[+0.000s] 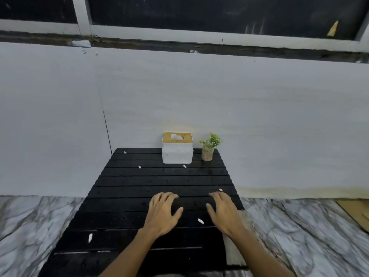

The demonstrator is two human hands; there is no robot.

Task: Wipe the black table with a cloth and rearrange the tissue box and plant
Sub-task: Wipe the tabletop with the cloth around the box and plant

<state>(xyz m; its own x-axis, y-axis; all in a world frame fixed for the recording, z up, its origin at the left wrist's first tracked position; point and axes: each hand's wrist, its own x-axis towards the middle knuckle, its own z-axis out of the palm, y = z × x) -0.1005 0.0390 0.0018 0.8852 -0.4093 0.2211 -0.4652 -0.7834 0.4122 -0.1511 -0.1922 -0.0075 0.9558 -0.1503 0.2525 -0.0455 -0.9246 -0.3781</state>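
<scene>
Pale painted wall (259, 116) behind, dark window panes above, marbled grey floor (299, 236) to either side. Black table (127, 196): slatted top of parallel boards, glossy, set against the wall. Small white scraps (200, 221) lie scattered over the slats, several near the front and a few toward the back. Tissue box (177, 154): white body, tan wooden lid with a rectangular slot, a white tissue showing in the slot; upright at the table's far edge. Plant (208, 150): green leafy sprigs in a small speckled beige pot, upright, just beside the box on its right. Left hand (162, 211): palm down over the table's middle, fingers loosely spread, holding nothing. Right hand (224, 211): palm down near the table's right edge, fingers loosely spread, likewise bare. Whether either palm touches the slats cannot be told.
</scene>
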